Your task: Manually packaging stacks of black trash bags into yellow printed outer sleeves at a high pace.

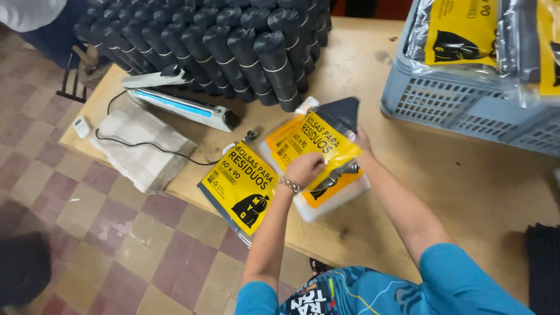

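At desk centre I see the clear plastic pack with yellow label lying flat | my left hand fisted on its top, my right hand gripping its far edge | second yellow-labelled pack just beside | white heat sealer and stacked black bag rolls beyond | grey plastic crate at right.

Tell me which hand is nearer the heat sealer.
Left. The left hand rests on the yellow bag pack, right of the heat sealer; the right hand sits farther right.
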